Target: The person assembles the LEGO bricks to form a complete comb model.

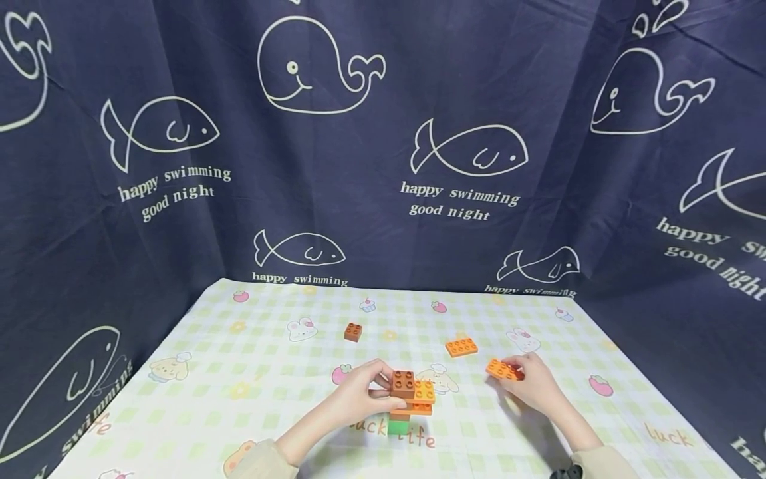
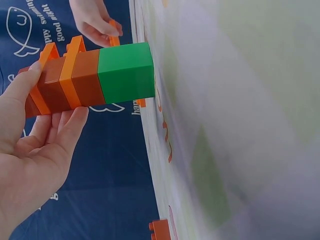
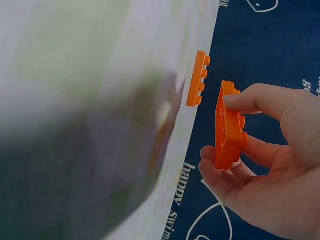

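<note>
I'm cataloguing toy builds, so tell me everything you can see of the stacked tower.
The stacked tower looks like glossy plastic. From the bottom up: green block, brown block, orange plate, second brown block, second orange plate, top brown block with four studs showing. Both plates are thinner and jut out rightward in the head view. It stands upright, its base apparently on the patterned cloth; the left hand grips its upper part between thumb and fingers.

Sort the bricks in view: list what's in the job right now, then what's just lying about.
In the job:
- brick stack, gripped by the left hand
- held orange brick, pinched by the right hand

Lying about, though possibly spare parts:
- loose orange brick, untouched
- loose brown brick, untouched
</note>
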### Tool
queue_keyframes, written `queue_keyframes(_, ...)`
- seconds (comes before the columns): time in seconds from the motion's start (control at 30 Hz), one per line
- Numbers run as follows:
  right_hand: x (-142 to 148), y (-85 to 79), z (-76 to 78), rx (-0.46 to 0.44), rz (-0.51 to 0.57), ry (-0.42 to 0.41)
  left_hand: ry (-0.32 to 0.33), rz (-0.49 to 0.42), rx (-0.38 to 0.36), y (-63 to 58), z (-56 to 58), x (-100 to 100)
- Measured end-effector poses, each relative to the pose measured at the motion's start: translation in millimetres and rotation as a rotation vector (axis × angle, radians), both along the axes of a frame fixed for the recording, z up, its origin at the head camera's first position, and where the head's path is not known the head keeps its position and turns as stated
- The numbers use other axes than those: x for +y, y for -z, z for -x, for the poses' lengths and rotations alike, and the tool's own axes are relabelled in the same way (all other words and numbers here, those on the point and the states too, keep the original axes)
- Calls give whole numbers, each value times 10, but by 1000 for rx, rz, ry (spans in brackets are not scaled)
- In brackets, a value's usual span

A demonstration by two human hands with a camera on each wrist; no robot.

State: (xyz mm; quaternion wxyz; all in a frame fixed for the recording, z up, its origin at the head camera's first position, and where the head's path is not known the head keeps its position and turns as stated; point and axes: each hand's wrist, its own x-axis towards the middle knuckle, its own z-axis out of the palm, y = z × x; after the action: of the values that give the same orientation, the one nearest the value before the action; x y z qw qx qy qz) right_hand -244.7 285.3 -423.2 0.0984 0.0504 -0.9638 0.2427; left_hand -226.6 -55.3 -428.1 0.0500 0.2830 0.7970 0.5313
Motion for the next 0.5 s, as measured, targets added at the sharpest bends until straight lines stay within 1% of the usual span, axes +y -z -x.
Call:
queue_keyframes(0.2,-60,-45,-19,35,9,-16,2,-7,-12,-10,-4,2)
queue_keyframes(0.33,-96,-53,-26,76,3,-26,1,3,-10,-15,-6,3)
queue_keyframes(0.5,-157,-99,-53,87,18,-40,0,8,-7,-16,-8,1)
